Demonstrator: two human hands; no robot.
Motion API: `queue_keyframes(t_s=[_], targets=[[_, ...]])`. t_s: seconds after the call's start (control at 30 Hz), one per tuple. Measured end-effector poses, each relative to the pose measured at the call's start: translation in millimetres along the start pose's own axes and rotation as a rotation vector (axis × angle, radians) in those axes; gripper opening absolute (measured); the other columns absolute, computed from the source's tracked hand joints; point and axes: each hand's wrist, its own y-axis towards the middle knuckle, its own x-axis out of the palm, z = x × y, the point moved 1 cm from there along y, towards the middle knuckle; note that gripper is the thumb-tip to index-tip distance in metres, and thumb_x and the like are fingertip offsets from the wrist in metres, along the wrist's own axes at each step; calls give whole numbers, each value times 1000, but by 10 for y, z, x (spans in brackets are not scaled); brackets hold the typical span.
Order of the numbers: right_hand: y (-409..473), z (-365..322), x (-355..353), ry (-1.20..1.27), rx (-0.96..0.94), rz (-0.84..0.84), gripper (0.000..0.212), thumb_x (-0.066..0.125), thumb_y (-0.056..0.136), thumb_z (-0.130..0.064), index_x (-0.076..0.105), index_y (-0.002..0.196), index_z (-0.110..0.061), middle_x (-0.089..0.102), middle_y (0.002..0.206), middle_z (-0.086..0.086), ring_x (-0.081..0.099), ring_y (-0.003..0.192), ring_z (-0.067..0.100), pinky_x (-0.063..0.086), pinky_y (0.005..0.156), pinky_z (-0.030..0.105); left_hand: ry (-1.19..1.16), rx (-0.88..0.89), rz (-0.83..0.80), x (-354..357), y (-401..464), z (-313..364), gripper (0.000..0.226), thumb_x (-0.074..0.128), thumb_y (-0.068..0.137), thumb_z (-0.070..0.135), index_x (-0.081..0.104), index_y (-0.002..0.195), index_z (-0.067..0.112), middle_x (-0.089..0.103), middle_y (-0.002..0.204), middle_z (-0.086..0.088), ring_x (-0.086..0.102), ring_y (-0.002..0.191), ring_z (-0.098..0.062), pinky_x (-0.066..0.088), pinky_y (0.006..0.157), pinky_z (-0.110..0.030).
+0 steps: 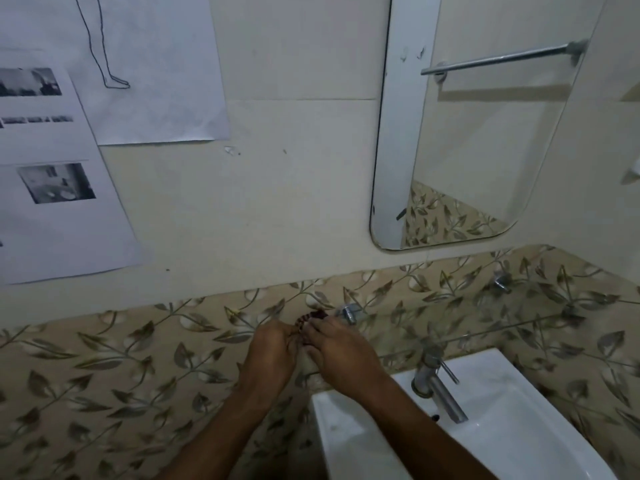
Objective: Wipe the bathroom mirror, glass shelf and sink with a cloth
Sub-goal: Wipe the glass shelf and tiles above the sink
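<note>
Both hands meet in front of the leaf-patterned wall tiles, left of the sink. My left hand (272, 351) and my right hand (341, 351) are closed together on a small dark red patterned cloth (310, 318), which pokes out above the fingers. Most of the cloth is hidden between the hands. The mirror (478, 133) hangs on the wall at the upper right. The glass shelf (519, 329) runs thin and clear along the tiles under it, held by metal brackets. The white sink (512, 420) sits at the lower right, with a chrome tap (438, 386) on its rim.
Printed paper sheets (55, 188) are stuck on the cream wall at the left. A shelf bracket (349, 312) sits just right of the cloth, and another (502, 280) is farther right. A towel rail (502, 58) shows as a reflection in the mirror.
</note>
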Motion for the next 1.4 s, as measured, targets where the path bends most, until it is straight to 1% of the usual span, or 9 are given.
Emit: queue_keyframes(t_s=[0.2,0.33,0.43,0.53,0.7,0.9,1.07,1.23,1.4], targets=[[-164,338,-88,29,164,-57,45,45,99,-26,48,144,-24,44,152,-2,38,142,24,41,109,38,-16,-38,50,67,-76,-74,21,62,87,13,78,94,24,71,88,4,60,77,-5,51,74,-21],[-81,-51,51,40,178,-45,52,47,99,-16,39,150,-17,37,157,4,29,146,26,32,115,36,-35,-96,57,47,-70,-58,22,61,89,16,76,100,25,73,94,7,67,84,-9,50,76,-18],[-12,-341,138,59,105,-65,53,54,95,-11,43,147,-11,42,153,8,38,142,28,38,111,38,-16,-147,95,13,-61,-28,21,57,90,10,76,98,16,73,95,-2,65,85,-15,39,71,-16],[-85,-243,54,80,118,-14,45,61,93,-19,56,138,-17,53,145,3,51,132,25,48,101,38,-41,-120,74,0,-33,3,21,58,89,10,77,95,16,75,92,-2,67,81,-14,41,69,-16],[-398,393,-132,46,265,-13,41,49,102,-24,51,142,-24,47,150,-1,44,138,22,37,111,36,-80,-41,48,122,-54,89,22,65,89,18,73,108,13,69,104,-4,62,95,-16,48,87,-22],[-506,661,-141,-49,503,18,52,48,97,-5,44,147,-17,40,155,5,37,142,27,34,112,37,57,12,45,294,-124,129,22,67,85,12,73,107,10,67,100,-8,58,95,-24,43,85,-25],[-424,11,3,-22,295,116,50,65,83,-1,62,131,-13,61,134,9,57,124,30,47,102,39,115,9,85,331,-116,192,14,60,86,9,71,91,15,66,90,-6,57,86,-21,39,76,-26],[-478,102,8,159,132,140,38,57,94,-10,63,131,-14,61,136,5,55,125,25,40,108,36,150,16,134,336,-196,248,25,61,85,1,71,105,11,67,97,-8,55,90,-21,35,77,-21],[-669,918,-249,171,405,104,36,53,100,-17,58,135,-18,56,141,4,51,130,24,36,110,35,189,19,117,369,-202,222,26,61,87,2,69,112,4,67,106,-13,54,97,-26,41,86,-25]])
